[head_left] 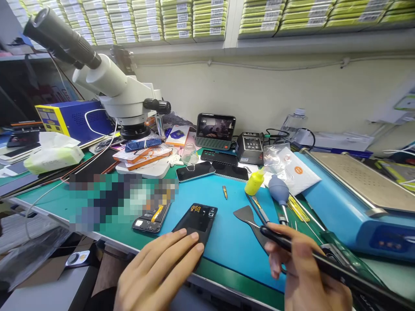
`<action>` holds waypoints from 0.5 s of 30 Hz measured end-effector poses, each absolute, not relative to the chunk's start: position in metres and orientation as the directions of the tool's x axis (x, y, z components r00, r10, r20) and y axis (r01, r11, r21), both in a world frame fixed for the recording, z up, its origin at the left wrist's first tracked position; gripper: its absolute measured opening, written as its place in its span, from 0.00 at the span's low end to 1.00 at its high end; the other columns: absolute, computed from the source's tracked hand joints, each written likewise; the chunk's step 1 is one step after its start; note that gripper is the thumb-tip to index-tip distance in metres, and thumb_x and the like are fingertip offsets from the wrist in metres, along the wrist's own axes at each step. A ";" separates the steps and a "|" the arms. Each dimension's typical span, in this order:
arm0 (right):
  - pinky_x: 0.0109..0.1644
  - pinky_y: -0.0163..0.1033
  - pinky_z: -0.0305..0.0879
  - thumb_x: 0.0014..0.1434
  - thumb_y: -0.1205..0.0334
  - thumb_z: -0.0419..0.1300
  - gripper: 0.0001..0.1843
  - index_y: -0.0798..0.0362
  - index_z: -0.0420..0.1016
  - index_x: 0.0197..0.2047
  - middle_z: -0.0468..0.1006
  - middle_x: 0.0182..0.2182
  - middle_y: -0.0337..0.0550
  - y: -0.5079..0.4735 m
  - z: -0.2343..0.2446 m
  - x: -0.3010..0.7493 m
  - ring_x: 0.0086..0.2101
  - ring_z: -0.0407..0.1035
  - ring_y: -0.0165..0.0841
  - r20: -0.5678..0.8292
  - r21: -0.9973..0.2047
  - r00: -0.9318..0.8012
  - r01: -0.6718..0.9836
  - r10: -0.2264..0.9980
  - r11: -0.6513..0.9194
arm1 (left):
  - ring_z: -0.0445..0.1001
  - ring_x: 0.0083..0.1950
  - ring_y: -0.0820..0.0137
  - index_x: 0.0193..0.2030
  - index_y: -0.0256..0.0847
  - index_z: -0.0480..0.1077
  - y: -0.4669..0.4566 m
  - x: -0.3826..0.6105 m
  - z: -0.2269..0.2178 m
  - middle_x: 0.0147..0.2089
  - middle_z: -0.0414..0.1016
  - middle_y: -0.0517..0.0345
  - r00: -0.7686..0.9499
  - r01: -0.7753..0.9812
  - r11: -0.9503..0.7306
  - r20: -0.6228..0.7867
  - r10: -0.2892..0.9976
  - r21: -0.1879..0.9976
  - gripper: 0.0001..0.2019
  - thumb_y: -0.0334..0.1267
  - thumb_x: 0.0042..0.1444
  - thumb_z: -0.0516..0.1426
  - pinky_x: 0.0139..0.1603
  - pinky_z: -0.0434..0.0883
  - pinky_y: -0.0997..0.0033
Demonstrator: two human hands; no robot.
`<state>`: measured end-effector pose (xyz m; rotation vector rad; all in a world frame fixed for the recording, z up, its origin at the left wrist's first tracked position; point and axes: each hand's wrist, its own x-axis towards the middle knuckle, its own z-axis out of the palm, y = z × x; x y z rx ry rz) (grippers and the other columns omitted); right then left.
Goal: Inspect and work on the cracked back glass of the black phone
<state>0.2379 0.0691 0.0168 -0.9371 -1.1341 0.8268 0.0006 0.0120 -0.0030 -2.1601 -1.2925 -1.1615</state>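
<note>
My left hand (158, 270) lies flat on the near end of an opened black phone body (198, 219) on the blue mat (227, 242), fingers pressing it down. My right hand (303, 272) grips a long thin black tool (324, 261) that runs from near the metal scraper (247, 214) back toward the lower right. A second opened phone with exposed parts (151, 218) sits just left of the first. A yellow squeeze bottle (254, 181), a blue-grey air blower (279, 192) and tweezers (259, 208) lie beyond my right hand.
A white stereo microscope (113, 82) stands at the back left over stacked phone cases (142, 155). Two dark phones (196, 171) lie mid-table, with a small screen device (215, 130) behind. A blue flat-plate machine (356, 198) fills the right. A tissue pack (53, 155) lies far left.
</note>
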 end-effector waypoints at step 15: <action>0.25 0.32 0.73 0.72 0.42 0.67 0.19 0.51 0.80 0.42 0.76 0.26 0.39 0.094 0.011 0.241 0.23 0.72 0.32 0.143 -0.982 0.011 0.127 0.990 0.141 | 0.80 0.57 0.72 0.59 0.47 0.81 0.037 0.021 -0.044 0.57 0.85 0.66 0.408 0.802 -0.597 0.706 0.579 0.026 0.14 0.46 0.72 0.60 0.65 0.69 0.71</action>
